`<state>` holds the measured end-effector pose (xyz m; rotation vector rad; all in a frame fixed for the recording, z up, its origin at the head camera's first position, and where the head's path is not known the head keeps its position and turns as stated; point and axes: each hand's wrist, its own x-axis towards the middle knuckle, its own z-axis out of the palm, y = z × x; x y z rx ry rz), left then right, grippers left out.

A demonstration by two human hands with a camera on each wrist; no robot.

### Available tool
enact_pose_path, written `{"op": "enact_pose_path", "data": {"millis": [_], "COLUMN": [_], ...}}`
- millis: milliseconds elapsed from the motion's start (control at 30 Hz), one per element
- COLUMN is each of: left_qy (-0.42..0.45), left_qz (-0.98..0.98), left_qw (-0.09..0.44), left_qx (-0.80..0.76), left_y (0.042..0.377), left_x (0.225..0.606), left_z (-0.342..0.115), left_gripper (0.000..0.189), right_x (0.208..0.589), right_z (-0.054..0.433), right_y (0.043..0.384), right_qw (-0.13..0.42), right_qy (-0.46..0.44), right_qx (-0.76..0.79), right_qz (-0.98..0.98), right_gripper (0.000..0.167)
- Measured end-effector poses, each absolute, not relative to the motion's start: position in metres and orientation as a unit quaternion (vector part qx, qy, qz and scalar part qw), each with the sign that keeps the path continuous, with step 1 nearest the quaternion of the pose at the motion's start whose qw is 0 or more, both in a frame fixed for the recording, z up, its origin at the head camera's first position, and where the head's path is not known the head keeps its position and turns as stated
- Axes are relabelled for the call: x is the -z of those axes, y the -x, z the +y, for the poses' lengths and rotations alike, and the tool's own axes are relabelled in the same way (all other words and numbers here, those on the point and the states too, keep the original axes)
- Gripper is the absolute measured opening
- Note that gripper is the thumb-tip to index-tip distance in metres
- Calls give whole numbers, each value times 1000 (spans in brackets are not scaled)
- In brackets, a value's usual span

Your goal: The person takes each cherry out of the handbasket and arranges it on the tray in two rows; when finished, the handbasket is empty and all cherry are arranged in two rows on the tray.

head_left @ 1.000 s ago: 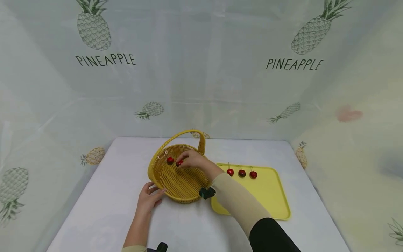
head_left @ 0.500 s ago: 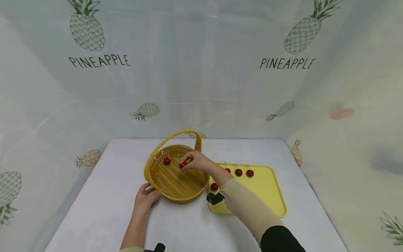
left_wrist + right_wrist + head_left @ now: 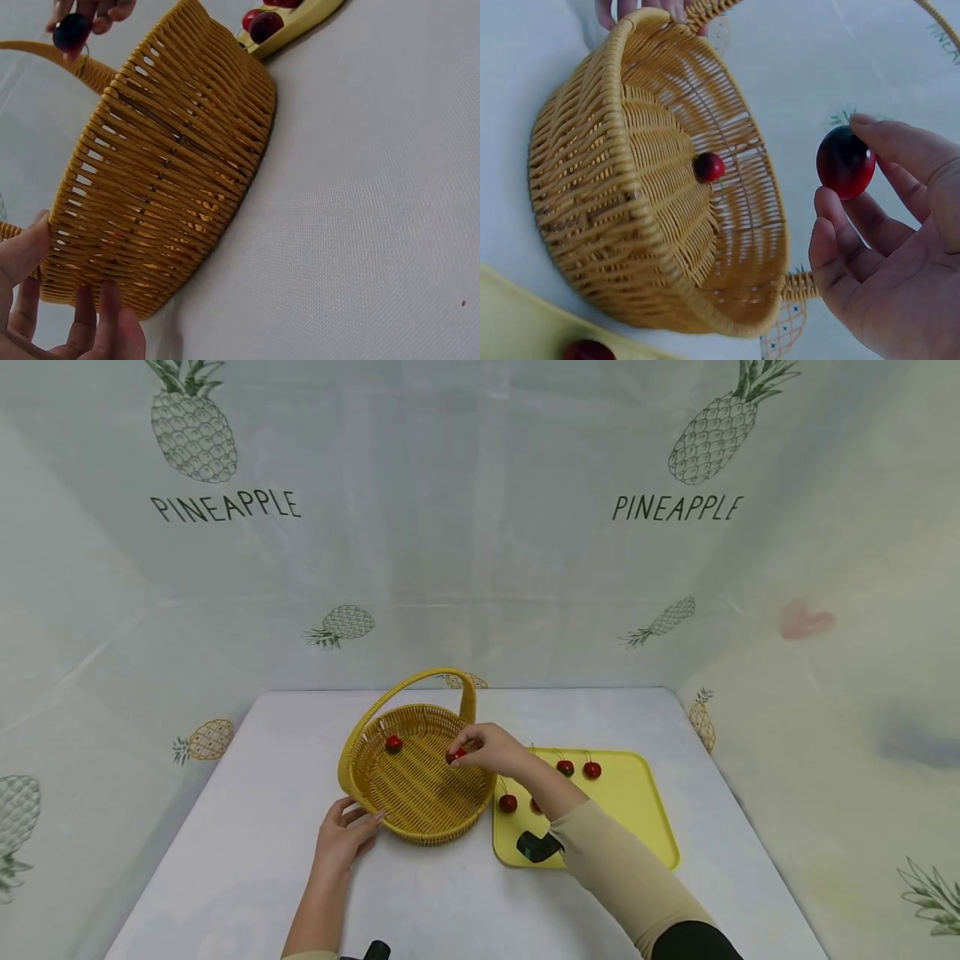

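Note:
A yellow wicker basket (image 3: 427, 802) with an arched handle stands left of the middle of the table. My left hand (image 3: 342, 837) grips its near left rim, thumb (image 3: 26, 251) at the top edge and fingers against the outer wall. Between thumb and fingertips, my right hand (image 3: 495, 750) pinches a dark red cherry (image 3: 846, 161) above the right side of the basket. Another cherry (image 3: 709, 167) lies inside, towards the back left in the head view. Several cherries, among them one at the front left (image 3: 507, 803), rest on the yellow tray (image 3: 622, 810), partly hidden by my right forearm.
The tray sits close to the basket's right side on a white tabletop (image 3: 240, 860). Upright behind the table hangs a pale curtain (image 3: 450, 527) printed with pineapples. The basket handle (image 3: 405, 689) arches over its far left side.
My right hand has moved right with the pinched cherry, from the basket's middle towards its right rim. Cherries at the tray's front left have come into view. My left hand keeps its grip.

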<state>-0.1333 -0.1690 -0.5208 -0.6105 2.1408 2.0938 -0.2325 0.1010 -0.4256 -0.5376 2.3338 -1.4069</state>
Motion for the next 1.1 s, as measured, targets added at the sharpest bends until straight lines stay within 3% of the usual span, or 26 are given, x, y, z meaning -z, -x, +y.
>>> {"op": "enact_pose_path", "data": {"millis": [633, 1100], "left_qy": [193, 199], "left_qz": [705, 703], "left_qw": [39, 44], "left_qx": [-681, -681], "left_y": [135, 136], "left_x": [522, 522], "left_z": [-169, -168], "left_gripper": [62, 63], "right_x": [428, 439], "right_z": [156, 201], "right_y": [209, 201], "right_qw": [162, 151], "right_qy": [170, 130], "right_qx": [532, 554], "right_qz": [813, 808], "right_gripper": [13, 26]}}
